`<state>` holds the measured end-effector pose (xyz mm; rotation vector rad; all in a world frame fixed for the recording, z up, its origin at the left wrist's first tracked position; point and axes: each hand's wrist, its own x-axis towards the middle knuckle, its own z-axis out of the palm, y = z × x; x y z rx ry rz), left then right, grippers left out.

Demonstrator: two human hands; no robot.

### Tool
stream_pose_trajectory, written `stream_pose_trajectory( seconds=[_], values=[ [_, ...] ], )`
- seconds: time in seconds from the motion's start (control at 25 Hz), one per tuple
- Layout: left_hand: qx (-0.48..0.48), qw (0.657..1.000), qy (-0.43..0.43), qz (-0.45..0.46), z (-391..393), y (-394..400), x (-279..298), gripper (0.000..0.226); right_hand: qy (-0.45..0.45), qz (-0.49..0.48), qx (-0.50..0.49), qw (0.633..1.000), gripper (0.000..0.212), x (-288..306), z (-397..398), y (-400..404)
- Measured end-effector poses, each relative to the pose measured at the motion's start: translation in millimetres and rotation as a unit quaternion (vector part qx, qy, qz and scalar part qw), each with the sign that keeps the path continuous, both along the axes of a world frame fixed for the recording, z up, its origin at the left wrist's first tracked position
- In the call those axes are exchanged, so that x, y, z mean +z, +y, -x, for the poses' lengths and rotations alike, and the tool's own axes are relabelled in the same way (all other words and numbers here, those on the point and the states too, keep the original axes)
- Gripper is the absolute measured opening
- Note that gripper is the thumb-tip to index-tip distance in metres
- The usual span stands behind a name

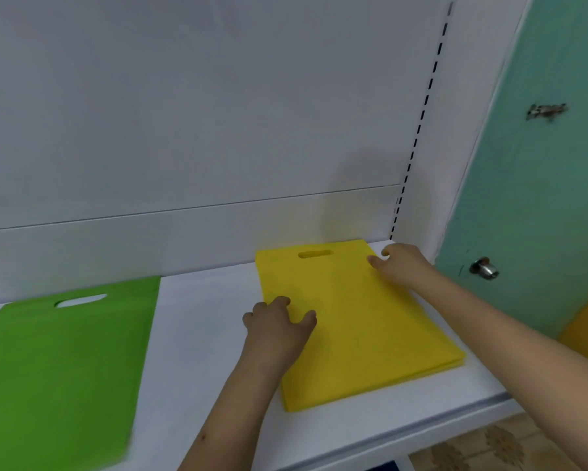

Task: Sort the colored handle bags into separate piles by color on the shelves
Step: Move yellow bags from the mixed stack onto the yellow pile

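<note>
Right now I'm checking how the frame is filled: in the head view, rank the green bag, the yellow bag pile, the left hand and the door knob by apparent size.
1. green bag, cut off by the frame and nearer the camera, so unsure against the next
2. yellow bag pile
3. left hand
4. door knob

Soft, even light; a faint shadow falls on the back panel (364,175) above the hands; edges bend and blur.

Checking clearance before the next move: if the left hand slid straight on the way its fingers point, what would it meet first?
The left hand already touches the yellow bags. Straight on lies more yellow bag, then probably the shelf's back panel; depth is unclear.
</note>
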<state>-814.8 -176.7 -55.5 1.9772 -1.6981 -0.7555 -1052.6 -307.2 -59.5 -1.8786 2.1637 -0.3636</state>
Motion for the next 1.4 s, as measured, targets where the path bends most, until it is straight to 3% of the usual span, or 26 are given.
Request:
stream_pose_trajectory(
  seconds=[0.12, 0.24, 0.44, 0.68, 1.0, 1.24, 1.4],
  values=[
    [0.022, 1.000, -0.013, 0.017, 4, -4, -9, 0.064, 0.006, -0.004, -0.001, 1.000, 0.054, 5, -1, 3],
    [0.034, 0.998, -0.024, 0.048, -2, -5, -14, 0.068, 0.050, 0.078, 0.025, 0.995, 0.054, 19, -28, 10],
    [0.099, 0.976, 0.011, 0.192, -52, 23, 3, 0.061, -0.080, 0.205, 0.173, 0.960, 0.061, 57, -146, 25],
    [0.175, 0.935, -0.020, 0.308, -203, 98, 25, 0.054, -0.159, 0.273, 0.283, 0.905, 0.062, 86, -341, 83],
    [0.309, 0.895, -0.054, 0.316, -434, 241, 15, 0.052, -0.199, 0.257, 0.353, 0.878, 0.061, 93, -596, 170],
    [0.354, 0.872, -0.077, 0.328, -550, 266, 22, 0.049, -0.149, 0.219, 0.413, 0.871, 0.071, 90, -723, 184],
    [0.387, 0.859, -0.123, 0.311, -629, 249, 20, 0.050, -0.010, 0.215, 0.423, 0.880, 0.088, 65, -782, 159]
  ],
)
